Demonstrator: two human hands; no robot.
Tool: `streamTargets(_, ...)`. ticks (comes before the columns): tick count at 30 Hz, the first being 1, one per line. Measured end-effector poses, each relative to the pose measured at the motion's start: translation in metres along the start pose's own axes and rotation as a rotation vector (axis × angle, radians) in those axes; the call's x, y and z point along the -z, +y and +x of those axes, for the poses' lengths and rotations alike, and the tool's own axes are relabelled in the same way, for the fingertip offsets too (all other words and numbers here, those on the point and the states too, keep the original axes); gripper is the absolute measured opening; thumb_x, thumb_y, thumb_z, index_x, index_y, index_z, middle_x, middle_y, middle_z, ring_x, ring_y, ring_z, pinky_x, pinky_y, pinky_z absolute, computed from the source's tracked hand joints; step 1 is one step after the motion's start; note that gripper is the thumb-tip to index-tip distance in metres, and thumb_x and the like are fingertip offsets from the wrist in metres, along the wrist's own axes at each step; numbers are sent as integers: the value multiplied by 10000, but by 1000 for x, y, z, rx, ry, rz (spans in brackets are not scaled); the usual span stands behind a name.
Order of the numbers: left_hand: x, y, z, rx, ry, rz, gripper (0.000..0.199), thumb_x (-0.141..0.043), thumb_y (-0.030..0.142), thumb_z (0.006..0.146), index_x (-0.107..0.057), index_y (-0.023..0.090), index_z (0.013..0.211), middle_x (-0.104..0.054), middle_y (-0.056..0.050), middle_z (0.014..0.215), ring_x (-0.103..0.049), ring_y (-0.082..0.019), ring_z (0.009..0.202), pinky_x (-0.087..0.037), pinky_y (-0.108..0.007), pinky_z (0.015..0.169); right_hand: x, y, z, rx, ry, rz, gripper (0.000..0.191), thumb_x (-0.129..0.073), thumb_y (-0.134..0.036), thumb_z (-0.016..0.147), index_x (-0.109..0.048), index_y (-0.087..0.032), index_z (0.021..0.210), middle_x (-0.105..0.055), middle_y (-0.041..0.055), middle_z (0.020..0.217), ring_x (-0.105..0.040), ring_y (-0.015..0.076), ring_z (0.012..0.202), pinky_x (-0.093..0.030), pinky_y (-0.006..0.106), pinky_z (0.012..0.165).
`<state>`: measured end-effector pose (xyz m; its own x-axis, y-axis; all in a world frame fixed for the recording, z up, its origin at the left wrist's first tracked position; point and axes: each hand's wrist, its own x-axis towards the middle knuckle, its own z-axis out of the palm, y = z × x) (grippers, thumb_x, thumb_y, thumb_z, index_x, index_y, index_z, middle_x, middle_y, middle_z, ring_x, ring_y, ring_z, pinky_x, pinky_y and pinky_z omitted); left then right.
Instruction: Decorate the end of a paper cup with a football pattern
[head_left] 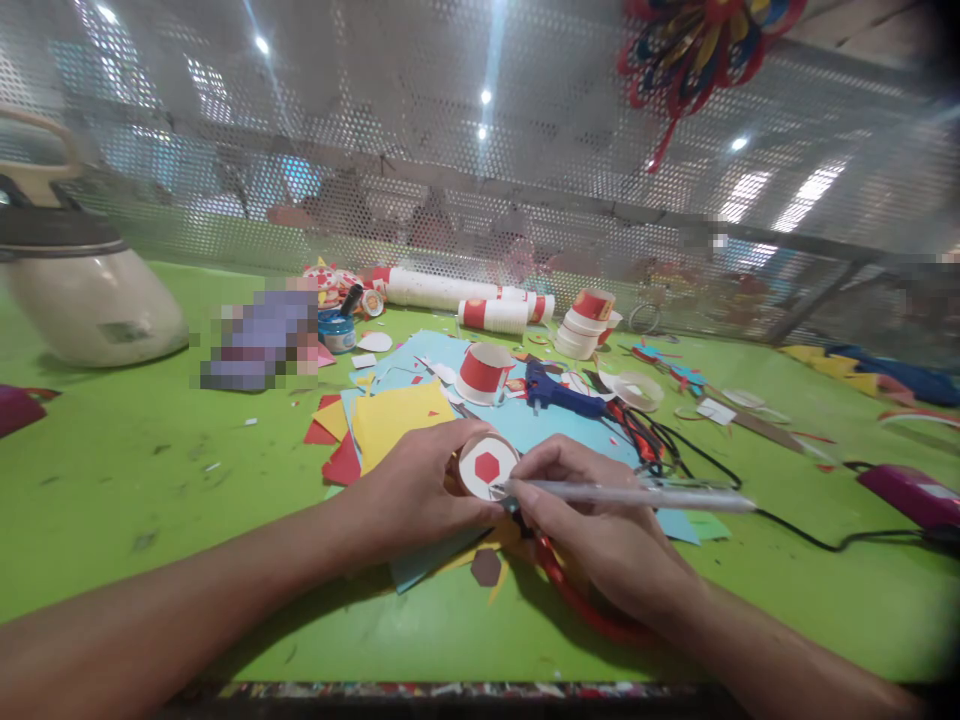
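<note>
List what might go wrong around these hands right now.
The tip of the pen-like tool in the right hand is close to the red hexagon; a slip might mark it. The left hand grips the round piece from its side, so pressure might tilt it. The red curved handle near the right hand could get knocked.

And straight ahead it's a grey wall of perforated sheet, dotted with little holes and stretching right across the view! A rail runs along it, sloping down to the right, where a slanting brace drops towards the table. That table is bright green, smudged dark in places. Small white lights gleam high up, pale streaks glow on the right, and a colourful ornament hangs at the top. Beyond the holes, shapes blur.
</note>
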<state>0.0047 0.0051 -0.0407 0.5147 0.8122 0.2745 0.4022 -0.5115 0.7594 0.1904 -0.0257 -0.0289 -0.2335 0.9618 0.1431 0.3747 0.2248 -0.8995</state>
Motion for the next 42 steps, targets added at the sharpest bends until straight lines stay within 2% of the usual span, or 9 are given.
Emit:
streamTargets(7, -1, 1, 1, 12, -11, -40, 219, -688, 207, 729, -622, 181, 937, -675, -26, 984, -624, -195, 864, -490, -292, 745, -1, 2, 0, 26, 3, -9, 111, -616, -278, 818, -619, -183, 762, -637, -5, 653, -550, 106, 547, -438, 210, 486)
streamTargets(13, 0, 2, 1, 35, -27, -48, 246, -685, 203, 736, -624, 178, 973, -673, -24, 956, -626, -190, 837, -488, -280, 709, 0, 0, 1, 29, 8, -50, 108, -611, -272, 815, -617, -187, 750, -628, -12, 633, -539, 104, 542, -429, 206, 481)
streamTargets(19, 1, 2, 1, 22, -19, -25, 296, -698, 218, 726, -627, 176, 1011, -668, -31, 983, -621, -197, 861, -486, -293, 747, -1, -2, 1, 18, 7, -58, 108, -609, -279, 817, -618, -188, 759, -629, -15, 635, -531, 101, 543, -426, 206, 486)
streamTargets(25, 1, 3, 1, 27, -32, -21, 223, -687, 212, 734, -622, 166, 943, -663, -21, 918, -616, -187, 822, -484, -281, 711, 0, -2, 0, 16, 2, -72, 115, -603, -277, 814, -612, -185, 746, -625, -14, 629, -526, 100, 540, -419, 201, 477)
streamTargets(33, -1, 3, 0, 66, -29, -29, 210, -676, 203, 734, -610, 180, 932, -662, -6, 898, -617, -175, 796, -480, -259, 673, -1, -4, 1, -5, 0, -110, 107, -597, -269, 817, -617, -184, 754, -639, -15, 657, -535, 100, 562, -427, 202, 503)
streamTargets(42, -1, 0, 0, 42, -44, -38, 221, -676, 186, 733, -603, 189, 941, -652, 2, 900, -608, -171, 803, -470, -261, 677, 0, -3, 2, 19, -6, -107, 79, -598, -230, 806, -621, -185, 745, -638, -21, 643, -527, 90, 546, -418, 187, 486)
